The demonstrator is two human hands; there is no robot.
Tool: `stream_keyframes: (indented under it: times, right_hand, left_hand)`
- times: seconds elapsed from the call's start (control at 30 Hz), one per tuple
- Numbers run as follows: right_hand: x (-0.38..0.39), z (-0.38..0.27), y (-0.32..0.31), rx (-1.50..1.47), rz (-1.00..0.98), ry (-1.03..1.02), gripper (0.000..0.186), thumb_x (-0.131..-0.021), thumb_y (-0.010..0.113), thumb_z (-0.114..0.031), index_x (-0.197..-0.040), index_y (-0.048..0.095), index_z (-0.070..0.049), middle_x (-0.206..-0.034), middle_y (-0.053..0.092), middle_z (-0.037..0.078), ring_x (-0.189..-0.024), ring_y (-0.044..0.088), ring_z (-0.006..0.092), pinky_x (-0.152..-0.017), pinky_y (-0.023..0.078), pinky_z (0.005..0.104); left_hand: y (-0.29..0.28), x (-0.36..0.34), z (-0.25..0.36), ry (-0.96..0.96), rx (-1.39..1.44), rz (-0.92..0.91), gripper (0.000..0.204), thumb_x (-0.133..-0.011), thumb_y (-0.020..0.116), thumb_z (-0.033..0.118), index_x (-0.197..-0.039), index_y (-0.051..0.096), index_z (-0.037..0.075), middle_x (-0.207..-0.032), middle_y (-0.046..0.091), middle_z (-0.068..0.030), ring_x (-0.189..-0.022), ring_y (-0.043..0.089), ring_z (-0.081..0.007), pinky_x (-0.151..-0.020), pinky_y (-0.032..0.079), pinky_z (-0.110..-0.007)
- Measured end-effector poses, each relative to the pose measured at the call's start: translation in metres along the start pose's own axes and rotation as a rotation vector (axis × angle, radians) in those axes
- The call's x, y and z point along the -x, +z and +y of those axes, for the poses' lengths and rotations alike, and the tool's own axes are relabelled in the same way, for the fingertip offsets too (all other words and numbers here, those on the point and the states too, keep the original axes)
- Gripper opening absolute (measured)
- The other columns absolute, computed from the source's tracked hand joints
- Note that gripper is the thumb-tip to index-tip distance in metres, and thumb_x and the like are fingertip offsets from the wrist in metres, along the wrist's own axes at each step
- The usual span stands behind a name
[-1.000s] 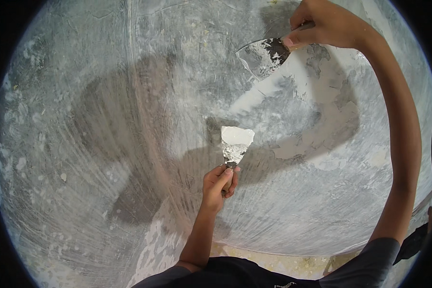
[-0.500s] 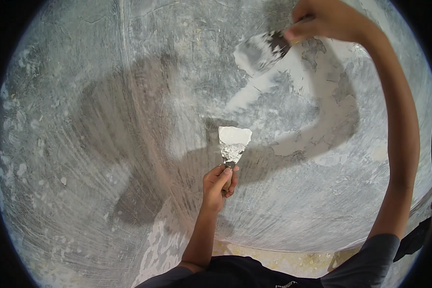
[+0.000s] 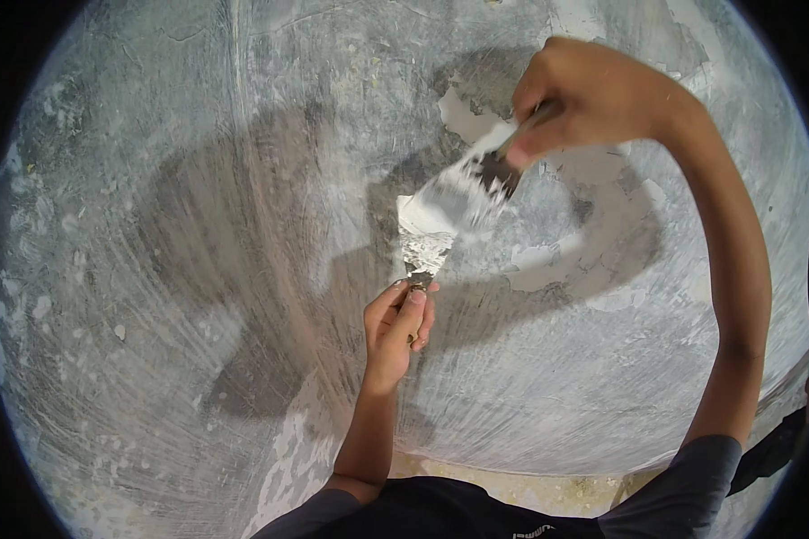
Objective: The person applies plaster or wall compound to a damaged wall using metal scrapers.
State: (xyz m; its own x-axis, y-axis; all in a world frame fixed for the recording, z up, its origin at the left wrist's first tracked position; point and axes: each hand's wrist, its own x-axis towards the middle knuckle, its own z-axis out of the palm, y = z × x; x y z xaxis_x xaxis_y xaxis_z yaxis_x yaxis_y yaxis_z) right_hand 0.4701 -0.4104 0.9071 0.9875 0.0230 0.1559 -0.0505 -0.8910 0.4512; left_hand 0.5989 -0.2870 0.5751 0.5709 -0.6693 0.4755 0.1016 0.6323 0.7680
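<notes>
My left hand (image 3: 399, 322) is closed round the handle of a putty knife (image 3: 424, 254), held upright with white filler spread over its blade. From the upper right, my right hand (image 3: 593, 97) grips the handle of a wider putty knife (image 3: 463, 193), its blade pointing down and left and smeared with white. The wide blade overlaps the upper end of the left blade; motion blurs it, and I cannot tell whether the two touch. Behind both tools is a grey plastered wall (image 3: 279, 180) with whitish filler patches (image 3: 463, 115) near my right hand.
Shadows of my arms and body lie across the wall. A vertical ridge or corner line (image 3: 240, 117) runs down its left part. Along the bottom shows a yellowish, stained strip of floor (image 3: 530, 490). A dark object (image 3: 773, 454) stands at the right edge.
My right hand has brought the wide putty knife off the upper patch, down and left to the other blade. My left hand has shifted slightly up and left with its knife.
</notes>
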Motion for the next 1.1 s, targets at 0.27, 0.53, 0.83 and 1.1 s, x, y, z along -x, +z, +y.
stream_keyframes:
  times: [0.27,0.53,0.83,1.1]
  right_hand:
    - [0.000,0.022,-0.045,0.000,0.130,0.211,0.037,-0.085,0.080,-0.035,-0.080,0.074,0.001,-0.059,0.062,0.008,-0.056,0.056,0.0192,-0.056,0.043,0.0383]
    - [0.020,0.010,-0.084,0.173,0.184,0.501,0.038,-0.086,0.080,-0.038,-0.080,0.076,0.000,-0.056,0.060,0.004,-0.052,0.050,0.0151,-0.052,0.040,0.0350]
    - [-0.008,0.007,-0.034,0.152,0.216,0.112,0.044,-0.089,0.076,-0.042,-0.076,0.074,-0.001,-0.057,0.060,0.010,-0.052,0.052,0.0192,-0.052,0.039,0.0374]
    - [0.017,-0.021,-0.078,0.196,0.156,0.726,0.037,-0.088,0.078,-0.037,-0.073,0.077,-0.003,-0.055,0.062,0.005,-0.046,0.048,0.0126,-0.047,0.036,0.0347]
  left_hand:
    - [-0.003,-0.007,-0.017,-0.003,0.111,0.085,0.026,-0.104,0.055,0.023,-0.109,0.064,-0.001,-0.069,0.055,-0.0028,-0.053,0.045,-0.0060,-0.044,0.032,-0.023]
    - [-0.013,-0.008,-0.029,-0.051,0.101,0.077,0.026,-0.103,0.055,0.023,-0.110,0.064,0.000,-0.071,0.056,-0.0033,-0.052,0.045,-0.0069,-0.044,0.033,-0.023]
    - [-0.013,-0.010,-0.022,-0.063,0.098,0.060,0.027,-0.103,0.056,0.024,-0.110,0.064,0.000,-0.071,0.056,-0.0034,-0.052,0.045,-0.0073,-0.044,0.032,-0.024]
    - [-0.006,-0.009,-0.027,-0.102,0.128,0.071,0.027,-0.103,0.056,0.024,-0.111,0.064,-0.001,-0.073,0.057,-0.0038,-0.053,0.046,-0.0075,-0.044,0.032,-0.023]
